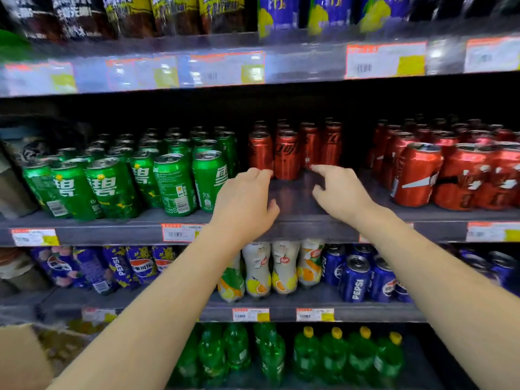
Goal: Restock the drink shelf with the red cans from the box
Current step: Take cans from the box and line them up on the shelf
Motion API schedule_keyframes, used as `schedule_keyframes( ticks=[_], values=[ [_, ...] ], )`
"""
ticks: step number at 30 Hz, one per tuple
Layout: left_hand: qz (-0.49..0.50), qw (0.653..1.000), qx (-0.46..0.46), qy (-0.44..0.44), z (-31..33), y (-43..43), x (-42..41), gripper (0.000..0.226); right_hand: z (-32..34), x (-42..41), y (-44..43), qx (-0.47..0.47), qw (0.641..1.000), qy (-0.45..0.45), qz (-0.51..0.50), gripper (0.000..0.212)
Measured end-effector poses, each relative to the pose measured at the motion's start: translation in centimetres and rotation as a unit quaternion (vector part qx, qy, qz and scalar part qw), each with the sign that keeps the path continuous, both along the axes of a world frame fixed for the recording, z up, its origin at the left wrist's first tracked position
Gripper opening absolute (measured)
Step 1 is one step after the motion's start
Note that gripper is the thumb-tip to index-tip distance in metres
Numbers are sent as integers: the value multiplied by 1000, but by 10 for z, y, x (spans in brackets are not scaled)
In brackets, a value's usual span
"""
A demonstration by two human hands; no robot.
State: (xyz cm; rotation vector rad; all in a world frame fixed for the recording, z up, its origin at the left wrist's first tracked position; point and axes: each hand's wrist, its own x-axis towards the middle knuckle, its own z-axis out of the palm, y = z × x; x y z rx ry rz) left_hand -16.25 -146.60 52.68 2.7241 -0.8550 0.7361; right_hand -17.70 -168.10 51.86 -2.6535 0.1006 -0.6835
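Observation:
Several slim red cans [287, 153] stand in rows at the back of the middle drink shelf [295, 198]. Both my hands reach over the bare shelf front just before them. My left hand [247, 201] hovers with loosely curled fingers, fingertips close to the front left red can, and holds nothing. My right hand [337, 190] is empty too, its index finger stretched toward the foot of the right red cans. A corner of the cardboard box [19, 358] shows at the bottom left.
Green cans [118, 178] fill the shelf to the left, and wider red cola cans [450, 175] to the right. Below stand Pepsi cans [363, 277], small juice bottles [270, 268] and green bottles [309, 356]. Price tags line the shelf edges.

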Motion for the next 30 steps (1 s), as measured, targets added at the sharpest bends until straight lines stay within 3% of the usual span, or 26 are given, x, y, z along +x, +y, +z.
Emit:
schedule_keyframes(
  ticks=[6,11,15,19,28,30],
  values=[
    [20,997,23,76,43,25,-22,47,40,-39,44,-19,993,114,-5,51],
    [6,990,44,132,114,75,-71,47,121,-96,97,-22,976,215,9,57],
    [-33,984,59,164,181,116,-120,49,195,-147,151,-27,969,244,7,48],
    [-12,984,64,168,221,164,-161,47,245,-188,207,-37,965,257,27,44],
    [84,973,49,209,251,303,-270,40,263,-269,338,-58,952,279,115,42],
    [100,968,69,219,248,337,-294,38,259,-288,367,-60,946,289,138,50]
  ],
)
